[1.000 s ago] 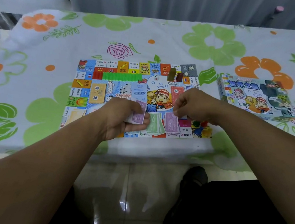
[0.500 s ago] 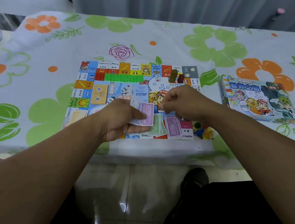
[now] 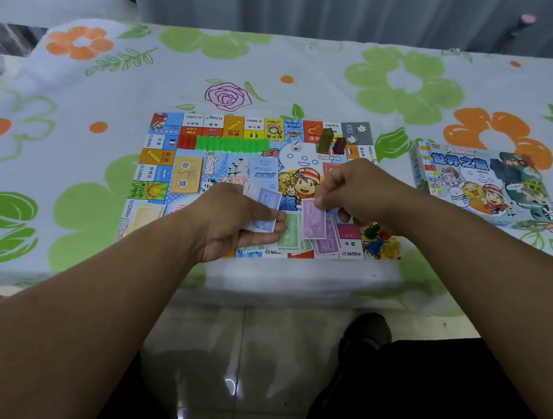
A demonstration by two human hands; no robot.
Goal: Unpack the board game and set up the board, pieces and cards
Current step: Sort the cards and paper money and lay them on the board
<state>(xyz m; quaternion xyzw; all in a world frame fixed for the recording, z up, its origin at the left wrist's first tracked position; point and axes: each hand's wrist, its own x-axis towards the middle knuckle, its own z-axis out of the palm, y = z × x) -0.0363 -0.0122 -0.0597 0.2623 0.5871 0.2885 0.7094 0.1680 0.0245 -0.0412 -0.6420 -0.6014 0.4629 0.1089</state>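
The colourful game board (image 3: 208, 126) lies flat on the flowered tablecloth. My left hand (image 3: 232, 221) grips a small stack of paper money with a blue note (image 3: 265, 204) on top. My right hand (image 3: 356, 191) pinches a purple note (image 3: 313, 218) by its top edge, just above the purple pile (image 3: 328, 242). A green money pile (image 3: 291, 233) lies beside it. A row of green and red houses (image 3: 231, 144), a die (image 3: 295, 146), two tall pieces (image 3: 326, 141) and a yellow card stack (image 3: 186, 175) sit on the board. Coloured pawns (image 3: 376, 239) lie at the board's near right corner.
The game box (image 3: 478, 184) lies to the right of the board on the tablecloth (image 3: 74, 100). The table's near edge runs just below the board. My dark trousers and a shoe (image 3: 367, 333) show over the tiled floor.
My right hand went to the left-hand stack, took a purple note off it and carried it right toward the purple pile. A blue note now tops the stack in my left hand.
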